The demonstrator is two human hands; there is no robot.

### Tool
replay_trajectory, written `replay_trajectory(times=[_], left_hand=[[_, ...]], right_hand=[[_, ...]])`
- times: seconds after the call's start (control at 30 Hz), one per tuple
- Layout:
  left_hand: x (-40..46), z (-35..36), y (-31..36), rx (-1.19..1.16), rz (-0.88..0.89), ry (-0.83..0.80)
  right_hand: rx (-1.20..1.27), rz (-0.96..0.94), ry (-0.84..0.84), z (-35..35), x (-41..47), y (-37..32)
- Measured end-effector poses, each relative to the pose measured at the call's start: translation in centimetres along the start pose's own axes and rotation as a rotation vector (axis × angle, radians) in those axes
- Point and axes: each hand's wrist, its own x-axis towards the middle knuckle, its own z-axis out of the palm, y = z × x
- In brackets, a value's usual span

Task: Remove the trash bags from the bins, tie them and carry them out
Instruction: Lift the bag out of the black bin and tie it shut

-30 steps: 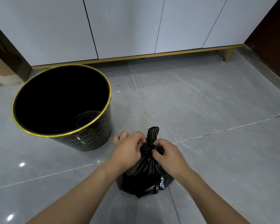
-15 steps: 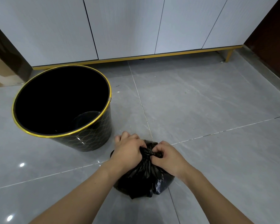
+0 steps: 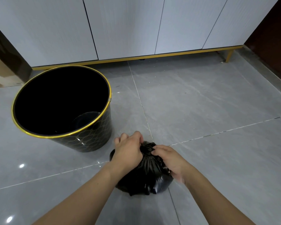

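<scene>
A small black trash bag [image 3: 147, 177] sits on the grey tiled floor in front of me, its top gathered into a knot. My left hand [image 3: 129, 151] grips the bunched neck from the left. My right hand [image 3: 169, 159] pinches the knot with its fingertips and lies along the bag's right side. To the left stands a round black bin [image 3: 94, 135] with a gold rim, upright, with no bag in it.
White cabinet doors [image 3: 120, 26] with a gold base strip run along the back, one gold leg at the right. A dark wooden panel [image 3: 272, 34] rises at the far right. Grey floor tiles [image 3: 209, 103] spread to the right.
The loose tail of the bag that stuck up a second ago is now pulled down into the knot. Both hands have sunk lower and the right hand has slid onto the bag's side.
</scene>
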Motion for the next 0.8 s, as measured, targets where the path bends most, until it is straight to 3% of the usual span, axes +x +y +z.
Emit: replay_trajectory(times=[0.07,0.2,0.4,0.57,0.7,0.8], left_hand=[[0.1,-0.1,0.2,-0.019,0.026,0.049],[-0.1,-0.2,1.1,0.018,0.117,0.143],[-0.3,0.1,0.7,-0.002,0.092,0.141],[-0.1,0.1,0.3,-0.019,0.06,0.106],[0.1,0.1,0.0,-0.022,0.044,0.072],[0.1,0.2,0.1,-0.016,0.062,0.091]], right_hand=[[0.272,0.065,-0.083,-0.1,-0.4,-0.3],[0.458,0.087,-0.14,-0.1,-0.8,-0.4],[0.222,-0.099,0.103,-0.3,-0.5,-0.6],[0.149,-0.181,0.175,0.0,0.1,-0.2],[0.008,-0.202,0.173,0.0,0.3,-0.6],[-0.001,-0.043,0.144,0.0,0.2,-1.1]])
